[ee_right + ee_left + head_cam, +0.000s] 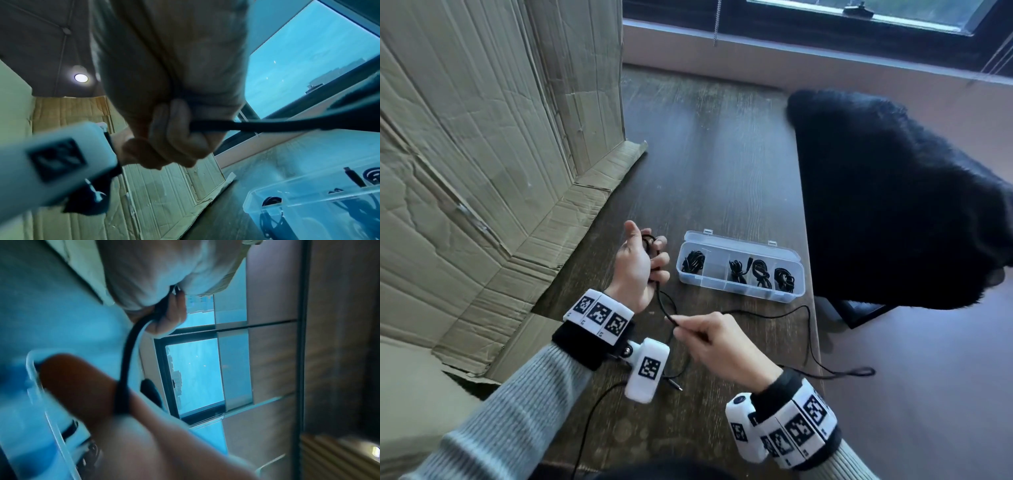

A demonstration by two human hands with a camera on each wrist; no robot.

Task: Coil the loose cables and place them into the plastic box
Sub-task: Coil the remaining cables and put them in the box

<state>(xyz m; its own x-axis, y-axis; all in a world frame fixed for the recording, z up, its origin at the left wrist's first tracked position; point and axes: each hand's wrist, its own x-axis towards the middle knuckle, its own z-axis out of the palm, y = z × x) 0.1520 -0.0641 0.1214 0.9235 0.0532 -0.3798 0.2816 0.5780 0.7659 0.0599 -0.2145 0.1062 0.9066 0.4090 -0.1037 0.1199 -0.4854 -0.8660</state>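
- Head view: we hold our left hand (637, 265) curled round a few started loops of black cable (664, 310); our right hand (714, 337) pinches the same cable just below.
- Plastic box (739, 289) lies open on the table (722, 154), near the hands. We judge four coils stowed, one compartment bare.
- Left to do: the long tail trailing off the table's edge.
- Wrist views blurred; loop count unclear.

No legible text, brand, number or sign is found in any view. The white wrist bands (599, 315) and the wrist camera housing (648, 368) carry black-and-white square coded markers; small characters beneath these are too small to read.
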